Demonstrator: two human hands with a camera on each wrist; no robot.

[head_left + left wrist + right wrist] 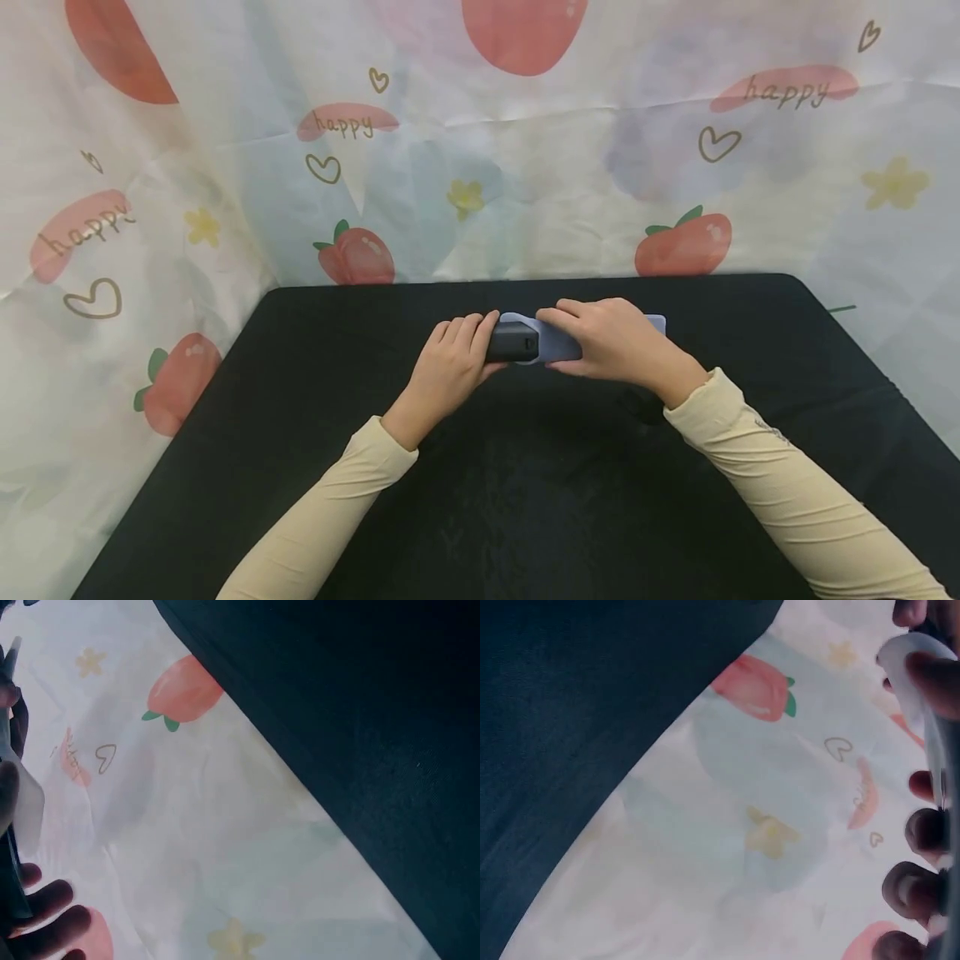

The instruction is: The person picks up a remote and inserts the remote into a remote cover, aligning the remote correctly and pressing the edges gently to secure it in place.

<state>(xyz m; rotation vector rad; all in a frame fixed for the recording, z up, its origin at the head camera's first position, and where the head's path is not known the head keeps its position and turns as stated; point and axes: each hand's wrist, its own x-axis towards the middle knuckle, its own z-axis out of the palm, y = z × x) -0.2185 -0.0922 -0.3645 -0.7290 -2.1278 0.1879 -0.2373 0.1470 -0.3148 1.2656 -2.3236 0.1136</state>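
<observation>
Over the back middle of the black table [525, 500], both hands hold one object between them. My left hand [450, 367] grips a small black box-like piece [512, 342] at its left end. My right hand [611, 337] curls over a flat pale lavender piece [558, 342] that runs rightward to a square end [656, 323]. The black piece sits on or against the lavender one; the exact join is hidden by fingers. In the left wrist view my fingertips [52, 915] show at the left edge beside a pale edge [26, 802]. The right wrist view shows my fingertips [919, 832] around the pale piece [907, 667].
A white cloth printed with strawberries, hearts and "happy" [480, 150] hangs behind and beside the table. The table's rear edge [525, 282] lies just beyond the hands. Cream sleeves [787, 492] cover both forearms.
</observation>
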